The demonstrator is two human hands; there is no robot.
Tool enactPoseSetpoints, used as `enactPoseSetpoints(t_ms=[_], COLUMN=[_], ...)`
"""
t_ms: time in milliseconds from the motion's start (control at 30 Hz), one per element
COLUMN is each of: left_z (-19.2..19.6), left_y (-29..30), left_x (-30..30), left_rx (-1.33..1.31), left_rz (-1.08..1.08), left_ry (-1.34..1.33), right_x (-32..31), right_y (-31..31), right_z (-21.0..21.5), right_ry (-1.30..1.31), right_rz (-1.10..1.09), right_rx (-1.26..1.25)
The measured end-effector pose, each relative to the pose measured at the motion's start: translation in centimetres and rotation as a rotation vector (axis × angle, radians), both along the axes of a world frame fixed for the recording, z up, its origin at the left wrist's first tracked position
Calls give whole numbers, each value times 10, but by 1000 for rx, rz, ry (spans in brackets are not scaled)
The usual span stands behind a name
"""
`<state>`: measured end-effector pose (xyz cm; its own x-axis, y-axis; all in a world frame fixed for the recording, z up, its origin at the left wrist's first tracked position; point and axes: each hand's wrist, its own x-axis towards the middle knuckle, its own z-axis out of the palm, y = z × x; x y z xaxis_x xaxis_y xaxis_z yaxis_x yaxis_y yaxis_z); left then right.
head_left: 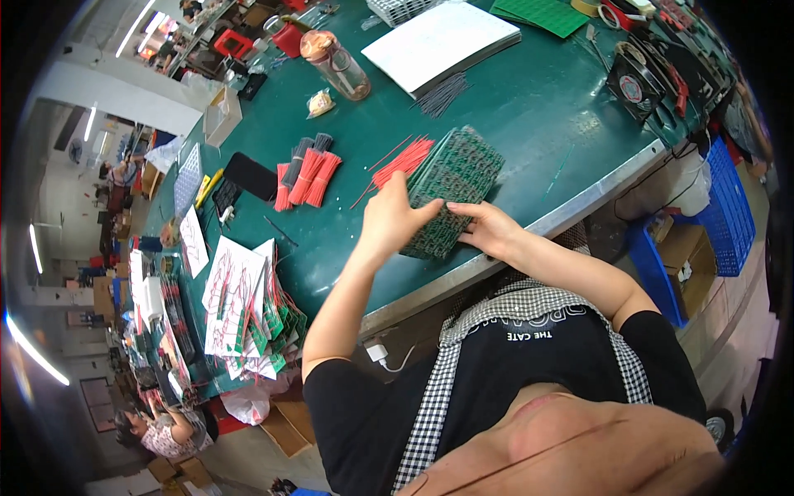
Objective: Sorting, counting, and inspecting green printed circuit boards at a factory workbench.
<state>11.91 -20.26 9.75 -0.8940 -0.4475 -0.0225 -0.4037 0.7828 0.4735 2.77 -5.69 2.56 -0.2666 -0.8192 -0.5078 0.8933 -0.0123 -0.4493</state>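
A thick stack of green circuit boards (465, 169) is tilted up over the table's near edge, between my two hands. My left hand (395, 217) grips its left side, thumb across the face and the other fingers partly hidden behind. On the lower right, my right hand (490, 230) pinches the stack, thumb on the face and fingers curled at the edge. Loose red wires (404, 162) lie just beyond my left hand. Farther left are bundles of red wires (313, 178) and dark grey wires (294, 162).
A stack of white sheets (438, 48), loose dark wires (444, 95) and a drink bottle (335, 68) stand farther back on the green table (550, 124). At left lies a pile of wired boards and paper (248, 306). Blue crates (662, 273) sit right of the table.
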Motion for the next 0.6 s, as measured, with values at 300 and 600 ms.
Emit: enactPoseSetpoints(t_ms=[300, 600], left_z=[-46, -61], left_y=[23, 74], left_x=[-17, -89], left_rx=[808, 2014], left_rz=[201, 163], left_ry=[629, 735], right_x=[-31, -81], right_y=[10, 33], right_z=[27, 113], right_ry=[1045, 1943], right_rz=[-133, 194], right_rx=[16, 563])
